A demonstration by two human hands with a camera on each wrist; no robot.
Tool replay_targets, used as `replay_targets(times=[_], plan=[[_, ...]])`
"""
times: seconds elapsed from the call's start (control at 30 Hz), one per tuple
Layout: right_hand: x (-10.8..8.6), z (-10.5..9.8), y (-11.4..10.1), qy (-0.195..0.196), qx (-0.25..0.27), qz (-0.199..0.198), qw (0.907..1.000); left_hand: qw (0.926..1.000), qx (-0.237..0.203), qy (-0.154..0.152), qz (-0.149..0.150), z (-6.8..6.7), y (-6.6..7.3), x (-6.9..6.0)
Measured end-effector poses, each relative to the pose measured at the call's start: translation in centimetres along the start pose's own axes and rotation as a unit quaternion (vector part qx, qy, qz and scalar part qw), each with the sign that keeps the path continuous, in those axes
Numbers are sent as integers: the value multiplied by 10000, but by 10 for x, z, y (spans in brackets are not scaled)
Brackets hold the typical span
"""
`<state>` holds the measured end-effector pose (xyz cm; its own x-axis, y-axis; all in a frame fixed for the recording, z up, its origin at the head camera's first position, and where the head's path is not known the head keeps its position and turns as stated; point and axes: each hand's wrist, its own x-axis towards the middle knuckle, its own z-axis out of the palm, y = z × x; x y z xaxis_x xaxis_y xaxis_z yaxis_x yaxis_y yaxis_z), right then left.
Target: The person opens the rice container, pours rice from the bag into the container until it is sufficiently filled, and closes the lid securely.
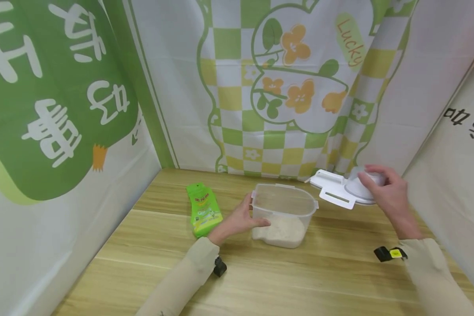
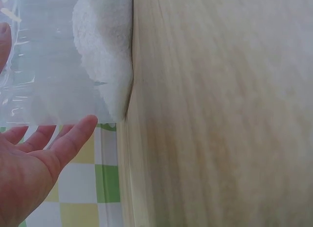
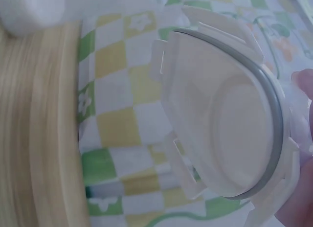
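R hand (image 1: 391, 188) pinching wht lid (image 1: 333, 188), L hand (image 1: 242, 219) spread against clr tub (image 1: 286, 226).

Beige sleeves (image 1: 183, 276) are ending in cuffs (image 1: 205, 252), with a boxy black device (image 1: 220, 266) sitting at each (the right device (image 1: 382, 254) is showing a yellow label (image 1: 396, 253)).

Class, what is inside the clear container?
A pale, grainy-looking heap lies in the bottom of the clear container. Anything buried within that heap is covered and cannot be seen.
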<state>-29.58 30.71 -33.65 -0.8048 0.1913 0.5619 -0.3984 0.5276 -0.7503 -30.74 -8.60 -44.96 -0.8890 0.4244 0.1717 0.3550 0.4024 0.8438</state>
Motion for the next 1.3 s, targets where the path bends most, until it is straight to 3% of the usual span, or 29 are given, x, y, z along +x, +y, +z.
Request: replay_targets(times=[0.33,0.57,0.83,0.93,1.03,1.1,1.23,1.3], plan=[[-2,15,-23,11,643,-279,9975,10000,92,25,13,-1,1,1],[-5,29,-29,-22,1462,-806,9860,10000,-79,-12,-30,-3,3,2],[-7,45,-33,-126,1715,-977,9802,9999,-79,-135,9,-4,1,7],[-8,52,-35,-228,2130,-1068,9709,9997,-178,-157,49,-4,2,7],[-10,60,-37,-374,2763,-1184,9530,9994,-253,-198,87,-4,6,6],[-11,65,-37,-433,3073,-1272,9421,9992,-279,-261,133,-7,15,1],[-13,75,-39,-523,3317,-1435,9309,9985,-336,-385,215,-13,33,-7],[-13,80,-40,-580,3373,-1500,9276,9980,-397,-388,291,-14,36,-8]])
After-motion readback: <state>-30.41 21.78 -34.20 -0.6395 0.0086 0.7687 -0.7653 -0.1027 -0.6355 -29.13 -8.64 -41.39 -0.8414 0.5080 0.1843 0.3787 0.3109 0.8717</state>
